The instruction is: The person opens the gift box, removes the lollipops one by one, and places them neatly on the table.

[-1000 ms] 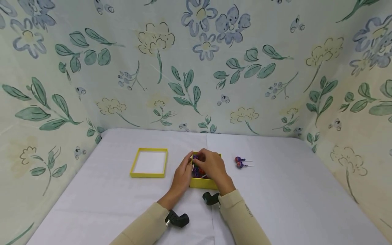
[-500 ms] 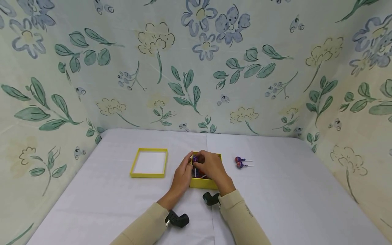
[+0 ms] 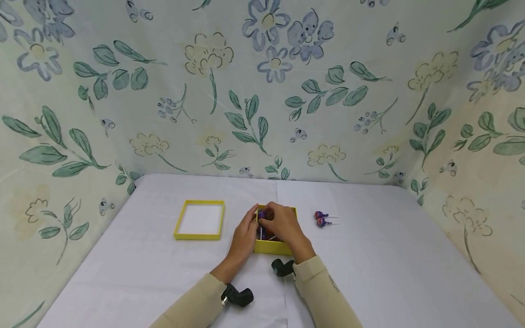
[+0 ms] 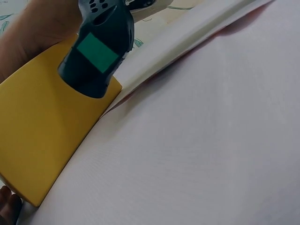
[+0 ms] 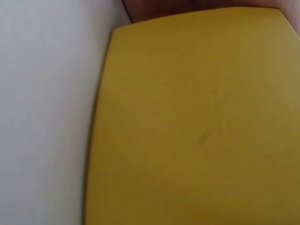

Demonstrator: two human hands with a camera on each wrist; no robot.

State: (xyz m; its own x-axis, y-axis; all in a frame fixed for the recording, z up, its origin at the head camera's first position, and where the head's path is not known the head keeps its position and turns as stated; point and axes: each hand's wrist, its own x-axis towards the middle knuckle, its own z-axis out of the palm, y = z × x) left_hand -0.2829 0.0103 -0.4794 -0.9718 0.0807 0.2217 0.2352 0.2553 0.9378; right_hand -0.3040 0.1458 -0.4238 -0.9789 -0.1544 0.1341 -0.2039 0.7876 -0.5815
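The smooth yellow box [image 3: 272, 247] of shiny-wrapped lollipops [image 3: 262, 213] stands between your left hand [image 3: 244, 232], laid unclenched along its side, and your right hand [image 3: 284, 222], partly inside, its grasp impossible to tell, its beige sleeve [image 3: 317, 282] bearing unreadable lettering [image 3: 334, 283], with two loose round-headed suckers [image 3: 321, 222] to its right.
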